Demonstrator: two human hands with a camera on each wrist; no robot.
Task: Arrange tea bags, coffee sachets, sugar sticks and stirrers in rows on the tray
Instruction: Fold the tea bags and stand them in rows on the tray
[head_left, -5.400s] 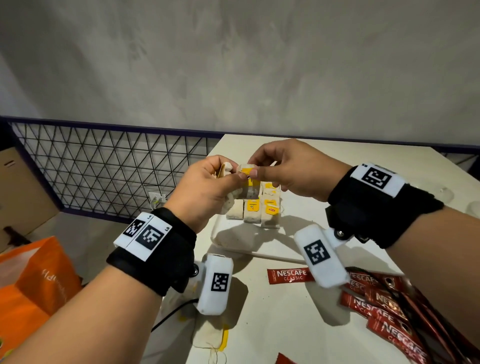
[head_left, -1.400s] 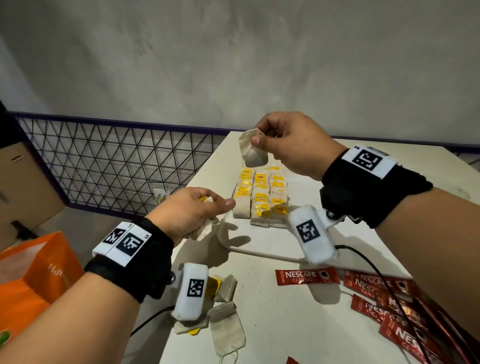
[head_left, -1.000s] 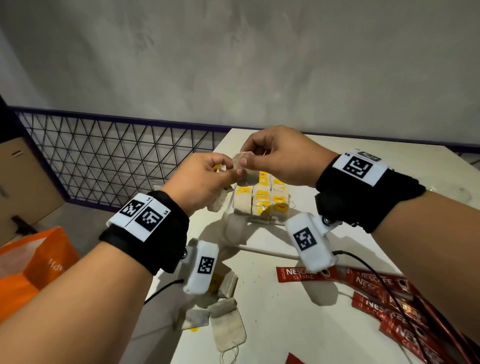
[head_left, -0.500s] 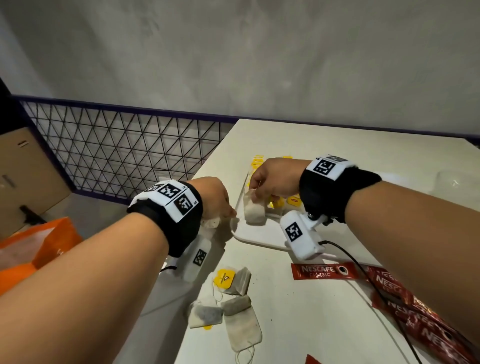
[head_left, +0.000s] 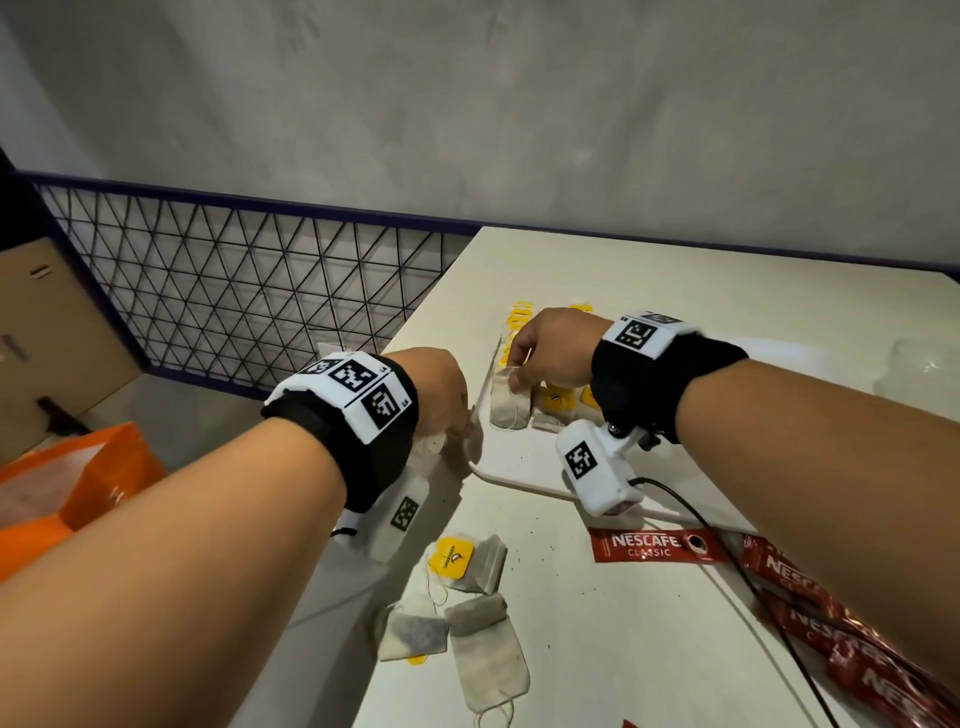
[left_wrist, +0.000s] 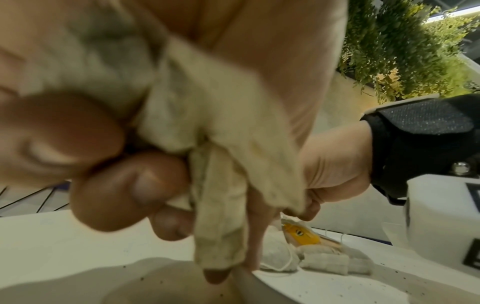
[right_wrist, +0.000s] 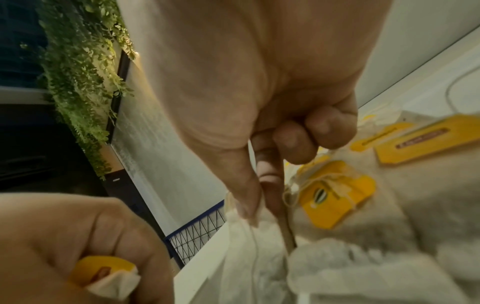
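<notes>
We see two bare hands at the near left corner of a white tray (head_left: 511, 480) on a pale counter (head_left: 582, 623). The right hand (head_left: 553, 348) is over the tray, thumb and forefinger pinching the top of a tea bag (head_left: 508, 402) whose lower end rests on the tray at the near end of the tea bag rows (head_left: 556, 402) with yellow tags. The left hand (head_left: 439, 389) sits just left of the tray's edge, its fingers (left_wrist: 130, 185) curled tight round a bunch of crumpled tea bags (left_wrist: 221, 164), one showing a yellow tag in the right wrist view. On the counter nearer to us than the tray lie loose tea bags (head_left: 470, 613), left of centre. Red Nescafe Classic coffee sachets (head_left: 657, 545) lie nearer to us than the tray's right side, one apart and a pile trailing away to the right.
</notes>
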